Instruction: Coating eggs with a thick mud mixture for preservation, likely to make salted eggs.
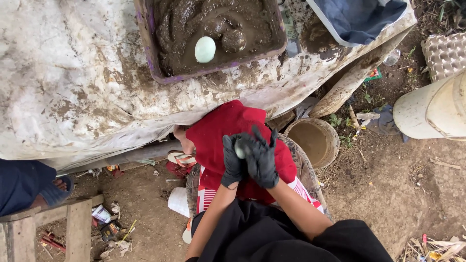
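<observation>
- At the far left, a sandalled foot (54, 190) rests by a wooden plank (77, 228).
- Above centre, a pale green egg (205, 49) lies in the mud-filled tray (148, 43).
- At centre, the black-gloved left hand (232, 162) and right hand (262, 157) both close around a small pale egg (240, 151).
- Rightward, a muddy bucket (314, 140) sits on the ground.

— Both hands, the left hand (232, 165) and the right hand (262, 157), wear black gloves, thin rubbery stuff with a dull sheen. The egg (240, 150) between them looks smooth and pale

— And the tub (145, 43)?

— Purple plastic, smeared; the mud (194, 19) in it is wet and glossy, with a smooth matt pale egg (205, 49) on top. The table cover (63, 82) is crumpled white sheeting, stained. The bucket (315, 140) is plastic, mud-dulled
</observation>
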